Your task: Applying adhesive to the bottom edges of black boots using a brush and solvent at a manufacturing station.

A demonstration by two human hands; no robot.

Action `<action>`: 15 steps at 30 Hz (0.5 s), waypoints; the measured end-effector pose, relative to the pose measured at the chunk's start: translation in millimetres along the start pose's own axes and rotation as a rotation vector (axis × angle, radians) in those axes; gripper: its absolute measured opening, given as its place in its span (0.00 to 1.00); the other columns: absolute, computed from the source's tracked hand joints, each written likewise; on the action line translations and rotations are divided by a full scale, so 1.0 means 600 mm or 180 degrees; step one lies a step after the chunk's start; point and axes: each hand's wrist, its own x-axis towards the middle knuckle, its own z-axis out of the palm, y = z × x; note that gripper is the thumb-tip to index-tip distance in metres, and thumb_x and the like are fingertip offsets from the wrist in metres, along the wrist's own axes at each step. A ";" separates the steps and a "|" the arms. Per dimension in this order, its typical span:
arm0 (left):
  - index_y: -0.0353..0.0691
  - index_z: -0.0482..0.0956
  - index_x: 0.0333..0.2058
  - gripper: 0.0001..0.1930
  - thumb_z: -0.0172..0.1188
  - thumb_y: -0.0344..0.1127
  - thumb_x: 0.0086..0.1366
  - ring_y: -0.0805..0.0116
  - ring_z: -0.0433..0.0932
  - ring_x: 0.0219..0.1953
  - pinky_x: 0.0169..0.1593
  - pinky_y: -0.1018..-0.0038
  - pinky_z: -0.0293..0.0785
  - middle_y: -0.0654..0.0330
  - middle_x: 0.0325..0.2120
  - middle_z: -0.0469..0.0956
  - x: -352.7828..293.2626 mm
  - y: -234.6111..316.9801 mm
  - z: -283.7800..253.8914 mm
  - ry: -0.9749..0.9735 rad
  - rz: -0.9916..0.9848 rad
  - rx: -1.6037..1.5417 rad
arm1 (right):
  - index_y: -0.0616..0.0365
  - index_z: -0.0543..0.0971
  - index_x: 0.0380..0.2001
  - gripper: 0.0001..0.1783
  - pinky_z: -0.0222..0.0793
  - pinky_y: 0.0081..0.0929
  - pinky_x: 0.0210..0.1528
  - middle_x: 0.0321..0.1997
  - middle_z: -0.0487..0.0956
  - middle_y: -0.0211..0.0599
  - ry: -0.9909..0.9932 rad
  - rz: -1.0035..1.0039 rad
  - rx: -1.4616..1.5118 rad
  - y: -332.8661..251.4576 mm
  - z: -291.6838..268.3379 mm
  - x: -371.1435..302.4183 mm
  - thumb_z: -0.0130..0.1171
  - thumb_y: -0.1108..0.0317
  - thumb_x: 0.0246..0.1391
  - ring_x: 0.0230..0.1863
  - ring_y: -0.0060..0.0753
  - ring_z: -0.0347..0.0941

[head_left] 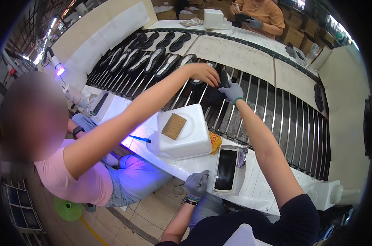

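Note:
My right hand [232, 91], in a grey glove, reaches out over the roller conveyor [272, 110] and grips a black shoe sole [224, 78] held on edge. A co-worker's bare hand [205, 74] is just left of that sole; whether it touches it I cannot tell. My left hand [196, 184], also gloved in grey, is curled closed at the table's near edge, beside a white tray [240, 180] with a dark rectangular inset. What those fingers hold, if anything, is hidden. Several black soles, some with pale insides, lie on the conveyor's left part [153, 59].
A white box [186, 143] bears a brown sponge [174, 126], with a yellow packet [215, 142] beside it. A blue brush [141, 139] lies near the co-worker in pink [83, 176]. A purple-lit lamp [59, 69] stands left. Across the conveyor sits another person in orange [272, 16].

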 end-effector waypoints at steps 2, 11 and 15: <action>0.42 0.82 0.34 0.07 0.57 0.29 0.58 0.62 0.78 0.24 0.29 0.68 0.72 0.62 0.23 0.81 0.000 0.001 -0.001 0.0034 0.0058 -0.0066 | 0.57 0.82 0.39 0.27 0.78 0.34 0.35 0.32 0.83 0.46 0.0182 -0.0010 -0.0579 -0.006 -0.011 0.013 0.67 0.49 0.38 0.31 0.42 0.82; 0.44 0.82 0.36 0.07 0.59 0.30 0.58 0.61 0.77 0.23 0.28 0.68 0.71 0.61 0.22 0.80 -0.001 0.004 -0.006 0.0055 0.0127 0.0017 | 0.59 0.60 0.62 0.45 0.74 0.38 0.32 0.34 0.81 0.56 0.0059 -0.0920 -0.0068 0.069 -0.041 0.040 0.69 0.61 0.41 0.33 0.51 0.80; 0.44 0.83 0.34 0.06 0.60 0.32 0.57 0.61 0.77 0.23 0.28 0.67 0.71 0.60 0.22 0.80 0.002 0.008 -0.009 0.0045 0.0113 0.0023 | 0.56 0.44 0.69 0.52 0.72 0.44 0.47 0.48 0.73 0.59 0.0659 -0.1346 -0.1783 0.026 -0.033 -0.045 0.61 0.70 0.44 0.47 0.57 0.73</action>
